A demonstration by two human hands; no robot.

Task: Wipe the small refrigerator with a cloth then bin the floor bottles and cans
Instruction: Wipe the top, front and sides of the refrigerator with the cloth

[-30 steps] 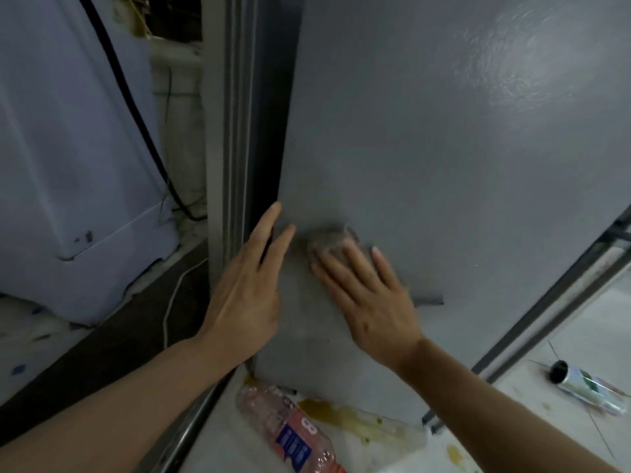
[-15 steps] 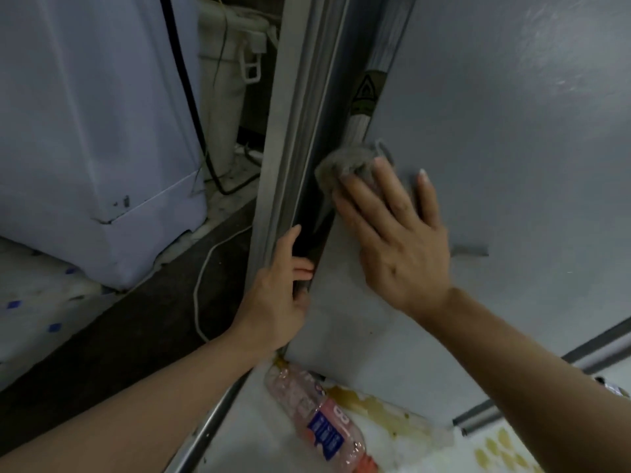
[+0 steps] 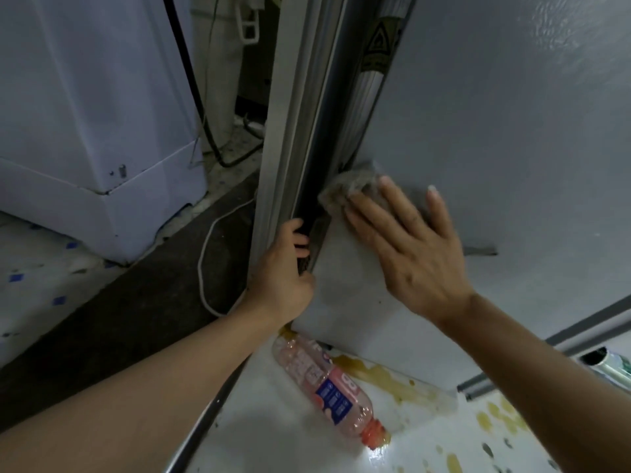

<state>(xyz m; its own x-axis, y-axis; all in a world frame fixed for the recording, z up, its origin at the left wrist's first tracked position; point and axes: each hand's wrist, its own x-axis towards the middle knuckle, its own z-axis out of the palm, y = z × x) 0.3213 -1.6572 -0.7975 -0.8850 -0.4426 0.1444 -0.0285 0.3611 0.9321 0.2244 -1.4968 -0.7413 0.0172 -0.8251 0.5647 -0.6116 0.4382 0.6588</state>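
You are pressing a small crumpled grey cloth [image 3: 348, 187] flat against the grey metal side panel of the small refrigerator [image 3: 495, 131] with your right hand [image 3: 415, 254], fingers spread wide and laid open over the cloth rather than closed around it; the cloth is sitting at the panel's left edge, low down. Your left hand [image 3: 285, 278] is curling its fingers around that same edge, just below the cloth, gripping the panel where it meets the pale metal frame post [image 3: 290, 114].

By the look of things you are in the wiping step, and the binning is not yet begun. A clear plastic bottle with pink liquid and a blue label [image 3: 327, 384] is lying on its side on the white floor [image 3: 273, 438] just below the refrigerator, with yellow spill stains beside it. At the right edge a silver can with a dark opening [image 3: 611, 361] is lying too, only partly in view.

As for writing, the bottle's blue label is showing white print too blurred to read, with large pink characters next to it that may be an "8". A yellow triangular warning sticker [image 3: 379, 46] is showing on the refrigerator's edge; its text is illegible.
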